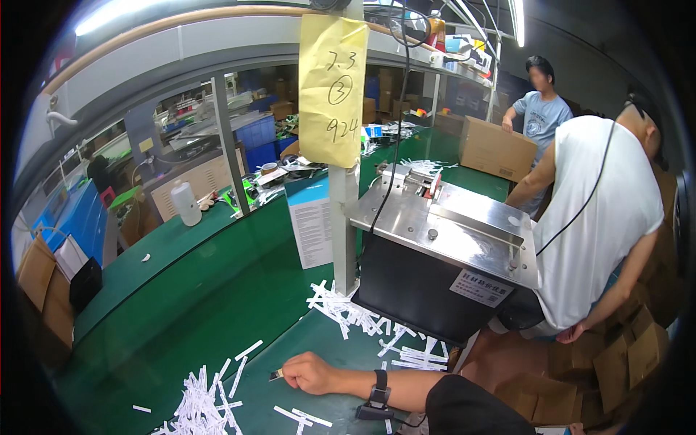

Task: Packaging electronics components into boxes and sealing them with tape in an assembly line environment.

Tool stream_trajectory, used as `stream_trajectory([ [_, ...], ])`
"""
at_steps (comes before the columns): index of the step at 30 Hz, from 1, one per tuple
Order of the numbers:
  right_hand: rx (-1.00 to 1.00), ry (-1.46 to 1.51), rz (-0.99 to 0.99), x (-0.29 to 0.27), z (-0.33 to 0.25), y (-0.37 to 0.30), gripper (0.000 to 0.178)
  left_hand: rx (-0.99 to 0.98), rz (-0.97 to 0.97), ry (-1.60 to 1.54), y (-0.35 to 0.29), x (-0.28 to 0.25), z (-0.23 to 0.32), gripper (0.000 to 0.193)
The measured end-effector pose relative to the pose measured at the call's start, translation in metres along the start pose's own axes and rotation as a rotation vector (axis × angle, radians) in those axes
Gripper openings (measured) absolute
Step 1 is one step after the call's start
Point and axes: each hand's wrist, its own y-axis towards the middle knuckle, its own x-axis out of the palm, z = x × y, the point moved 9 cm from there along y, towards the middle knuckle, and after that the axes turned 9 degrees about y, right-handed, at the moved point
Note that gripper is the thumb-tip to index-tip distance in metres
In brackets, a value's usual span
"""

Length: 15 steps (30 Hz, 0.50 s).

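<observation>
Right hand [310,373] pinching small metal clip [276,375], green felt table [181,319].

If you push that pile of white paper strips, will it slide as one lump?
Probably not. The strips lie loose and crisscrossed on the green table, so they would likely scatter. They look thin and flat, so likely light, floppy and hard to pinch. The hand nearby holds a small item instead.

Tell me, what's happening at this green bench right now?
The person's right hand reaches across the green table and pinches a small dark piece at the fingers. White paper strips lie scattered around it, with more below a steel-topped machine. The left hand is not in view. A co-worker in a white sleeveless shirt bends beside the machine; another stands by a cardboard box.
</observation>
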Motion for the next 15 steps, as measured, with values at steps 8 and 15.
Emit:
stream_trajectory([
  [8,-0.077,-0.054,-0.032,0.015,-0.01,0.011,0.007,-0.065,0.07,0.024,-0.005,-0.011,-0.009,0.028],
  [15,0.029,-0.109,-0.051,-0.015,0.013,-0.009,0.014,0.234,0.032,0.137,0.002,-0.021,0.018,0.017],
])
